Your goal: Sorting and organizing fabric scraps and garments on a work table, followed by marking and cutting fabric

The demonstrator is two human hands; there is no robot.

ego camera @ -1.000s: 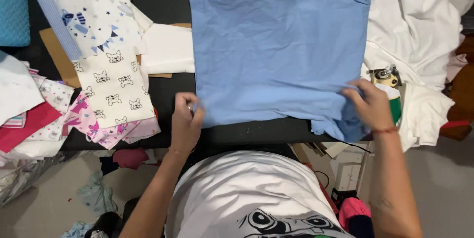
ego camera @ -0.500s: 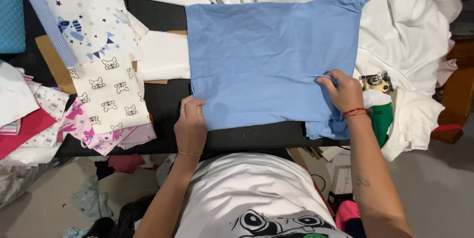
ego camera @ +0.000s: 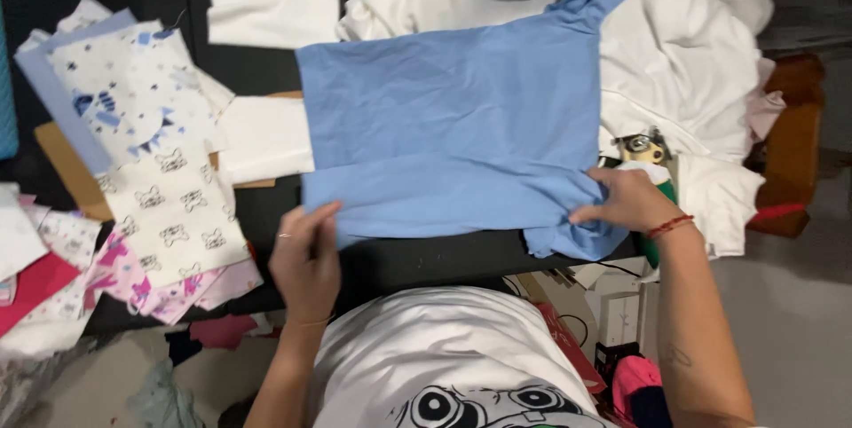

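From my remote seat, the light blue rectangular piece of cotton fabric [ego camera: 453, 117] lies spread flat on the black worktable, its near edge turned up into a narrow folded band running left to right. Fine creases cross the upper panel. At the far right corner a strip of the same cloth trails upward over white material. The near right corner is bunched into loose folds and hangs just past the table's edge. The fold's left end lies flat, its lower edge straight against the dark surface beneath it.
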